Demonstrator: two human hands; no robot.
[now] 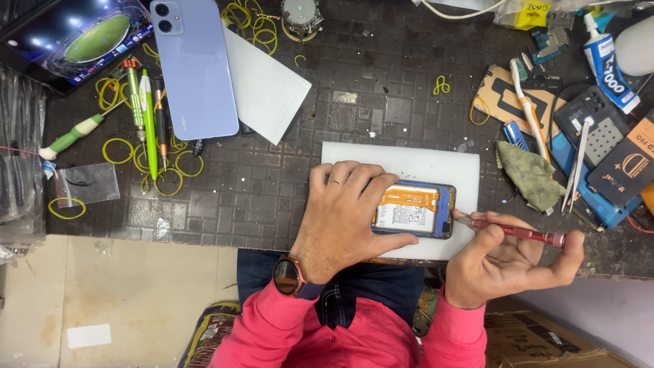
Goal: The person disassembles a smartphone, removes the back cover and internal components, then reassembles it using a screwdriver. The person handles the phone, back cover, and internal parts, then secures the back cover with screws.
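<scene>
The opened phone lies on a white pad at the near edge of the bench, long axis left to right. The left hand presses down on its left end. The right hand pinches a red screwdriver, tip touching the phone's right edge

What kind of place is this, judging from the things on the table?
Most likely a phone repair workbench. The left hand steadies an opened phone with its battery exposed, the right hand holds a red screwdriver to it, and a glue tube and tweezers lie nearby.
</scene>
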